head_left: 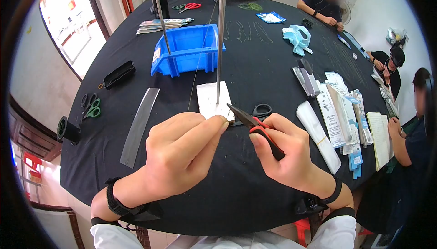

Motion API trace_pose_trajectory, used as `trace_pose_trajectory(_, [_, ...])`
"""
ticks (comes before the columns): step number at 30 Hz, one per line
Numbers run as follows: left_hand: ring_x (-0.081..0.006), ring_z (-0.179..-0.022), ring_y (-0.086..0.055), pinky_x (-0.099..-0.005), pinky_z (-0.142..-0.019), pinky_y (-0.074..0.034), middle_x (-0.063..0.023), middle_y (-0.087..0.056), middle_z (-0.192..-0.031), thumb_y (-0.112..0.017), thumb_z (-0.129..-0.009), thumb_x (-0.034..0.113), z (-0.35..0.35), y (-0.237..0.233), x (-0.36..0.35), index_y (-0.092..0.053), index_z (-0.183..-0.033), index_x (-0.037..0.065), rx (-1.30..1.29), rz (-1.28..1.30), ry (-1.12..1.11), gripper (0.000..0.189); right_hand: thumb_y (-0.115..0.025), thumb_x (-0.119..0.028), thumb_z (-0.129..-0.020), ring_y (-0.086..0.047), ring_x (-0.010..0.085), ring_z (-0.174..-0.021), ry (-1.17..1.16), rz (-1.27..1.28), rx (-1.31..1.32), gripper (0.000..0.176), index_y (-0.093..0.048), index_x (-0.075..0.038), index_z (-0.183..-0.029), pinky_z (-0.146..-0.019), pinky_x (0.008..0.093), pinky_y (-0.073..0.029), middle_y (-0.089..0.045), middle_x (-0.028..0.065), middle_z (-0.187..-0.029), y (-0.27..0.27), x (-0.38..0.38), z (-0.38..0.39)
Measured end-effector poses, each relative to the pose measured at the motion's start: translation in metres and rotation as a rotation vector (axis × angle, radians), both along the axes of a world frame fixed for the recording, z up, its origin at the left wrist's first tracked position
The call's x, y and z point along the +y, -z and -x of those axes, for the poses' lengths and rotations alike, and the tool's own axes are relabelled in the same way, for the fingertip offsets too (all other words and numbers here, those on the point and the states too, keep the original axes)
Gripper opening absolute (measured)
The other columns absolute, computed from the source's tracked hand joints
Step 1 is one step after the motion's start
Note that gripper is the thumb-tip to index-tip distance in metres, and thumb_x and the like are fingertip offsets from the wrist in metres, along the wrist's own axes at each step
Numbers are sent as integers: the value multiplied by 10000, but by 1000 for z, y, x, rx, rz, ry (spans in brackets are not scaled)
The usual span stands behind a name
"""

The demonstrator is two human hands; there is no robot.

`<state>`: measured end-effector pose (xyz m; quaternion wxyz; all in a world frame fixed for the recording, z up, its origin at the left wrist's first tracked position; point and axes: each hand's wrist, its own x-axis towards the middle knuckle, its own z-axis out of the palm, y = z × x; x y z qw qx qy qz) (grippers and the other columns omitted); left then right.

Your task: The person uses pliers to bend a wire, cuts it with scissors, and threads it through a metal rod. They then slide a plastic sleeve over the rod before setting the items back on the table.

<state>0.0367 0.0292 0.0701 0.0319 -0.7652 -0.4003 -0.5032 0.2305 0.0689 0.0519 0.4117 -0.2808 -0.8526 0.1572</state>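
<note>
My right hand (284, 151) is closed around needle-nose pliers (261, 132) with red and black handles, their dark tips pointing up and left. Close to those tips, my left hand (180, 151) pinches thumb against forefinger; what lies between them is too small to make out. A thin dark line (196, 69) runs down from near the rod's top and passes behind my left hand. Just beyond my fingers, an upright metal rod (220, 44) stands at a white block (210, 95). Dark-handled scissors (261, 110) lie partly hidden behind the pliers.
A blue bin (189, 58) sits beyond the block, with a second rod (162, 17) beside it. Left are a clear strip (140, 128), scissors (91, 106) and a spool (68, 129). Right are a stapler (307, 78), plastic sleeves (318, 135) and printed packets (339, 117). Several people sit around.
</note>
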Motion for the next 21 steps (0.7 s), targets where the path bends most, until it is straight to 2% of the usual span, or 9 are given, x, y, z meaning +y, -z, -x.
trace_pose_trajectory(8, [-163,-444,-453,-259,-413,-318,-83,-496,-548,-640,-745,-80,1,-1,1,-640,-835,-44,27,-6,-3,97,-646,-106,-815,-526,192,-490,-15,104,17,149,-646,42,-802,-440,280,-391,-531,93,-693,0,-1,0])
trace_pose_trajectory(16, [-85,-462,-452,-223,-420,-320,-49,-537,-574,-678,-736,-35,2,-9,1,-663,-843,-9,-2,71,-80,110,-642,-120,-823,-523,182,-506,-39,156,55,176,-639,55,-804,-453,274,-394,-545,109,-718,-3,-3,-2])
trace_pose_trajectory(21, [-60,-484,-470,-194,-437,-343,-34,-578,-613,-689,-743,-13,1,-9,0,-672,-832,6,-48,161,-73,93,-650,-131,-815,-528,179,-518,-35,101,33,188,-637,56,-803,-459,267,-404,-553,104,-733,-7,-11,-2])
